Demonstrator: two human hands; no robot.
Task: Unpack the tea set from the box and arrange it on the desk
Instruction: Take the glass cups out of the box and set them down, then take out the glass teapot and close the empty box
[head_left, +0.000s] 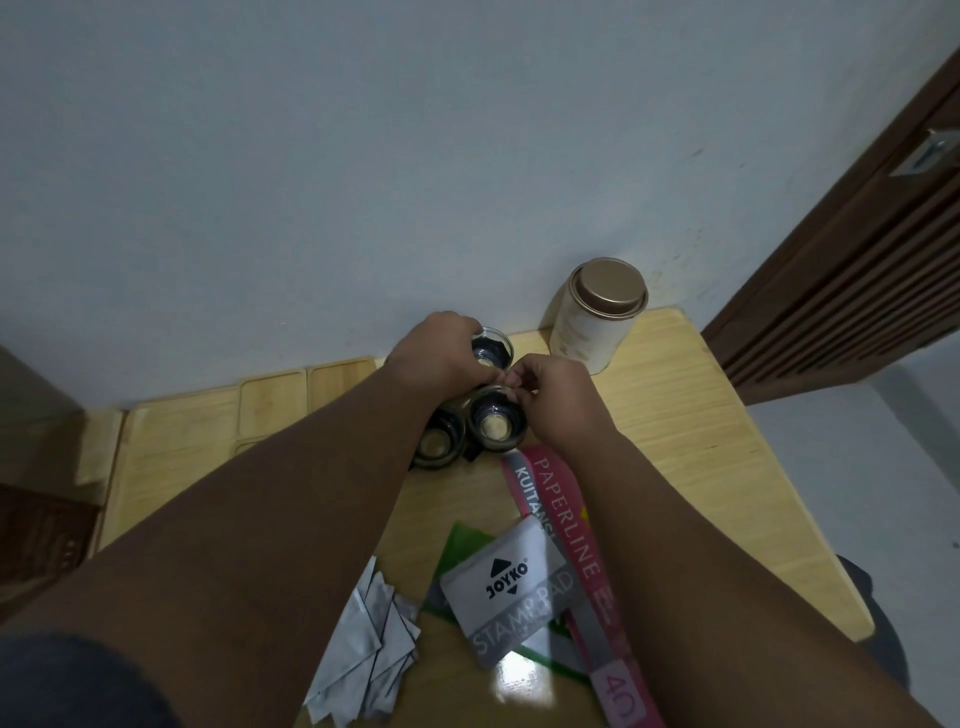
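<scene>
Three small dark glass tea cups stand close together at the back of the wooden desk (691, 431). The far cup (492, 349) is next to the wall; my left hand (441, 353) is curled around its left side. The middle cup (494, 422) sits nearer me, and my right hand (556, 397) pinches its far rim with the fingertips. A third cup (439, 441) lies partly under my left forearm. Both hands meet between the far and middle cups. A cream tea tin (595, 317) with a bronze lid stands upright to the right, against the wall.
Near me on the desk lie a grey stamp pad box (511, 587), a pink receipt book (571, 530), a green sheet (460, 545) and several silver sachets (374, 644). Wooden trays (306, 389) sit at the back left. A dark slatted door (857, 260) is on the right.
</scene>
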